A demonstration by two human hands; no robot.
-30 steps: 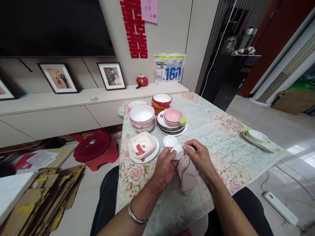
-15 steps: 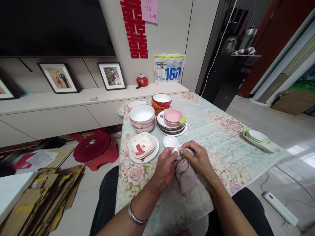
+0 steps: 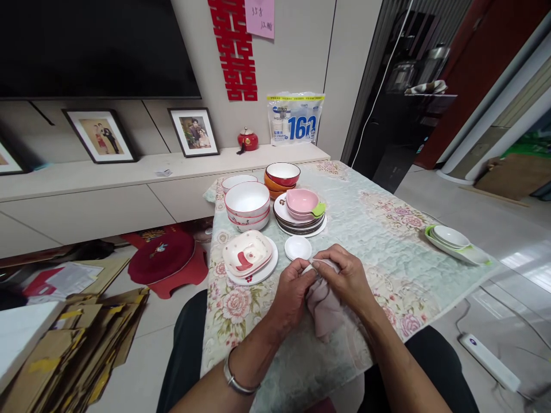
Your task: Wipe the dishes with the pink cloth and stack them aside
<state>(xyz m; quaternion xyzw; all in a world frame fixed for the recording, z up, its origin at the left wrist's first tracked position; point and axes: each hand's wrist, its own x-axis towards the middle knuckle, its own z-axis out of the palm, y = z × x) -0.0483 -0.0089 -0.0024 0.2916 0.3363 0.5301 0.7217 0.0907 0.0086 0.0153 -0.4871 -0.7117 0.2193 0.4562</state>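
My left hand (image 3: 295,289) is closed, pinching a small white glossy piece (image 3: 309,268) that the fingers mostly hide, so its kind cannot be told. Closed around a greyish-pink cloth (image 3: 325,310), my right hand (image 3: 343,275) presses the fabric against that piece. The cloth hangs down between both hands above the table. Just beyond the fingertips sits a small white dish (image 3: 298,248). To its left, square patterned bowls (image 3: 247,252) rest on a white plate (image 3: 272,269).
Behind stand stacked white bowls (image 3: 247,199), red and orange bowls (image 3: 283,175), and dark-rimmed plates (image 3: 297,228) under pink bowls (image 3: 302,201). Green-edged dishes (image 3: 451,238) lie near the right edge of the floral tablecloth (image 3: 383,229). A red stool (image 3: 166,261) stands at left.
The white piece has turned in my fingers and shows less now, more covered by the cloth. Both hands stay in nearly the same place.
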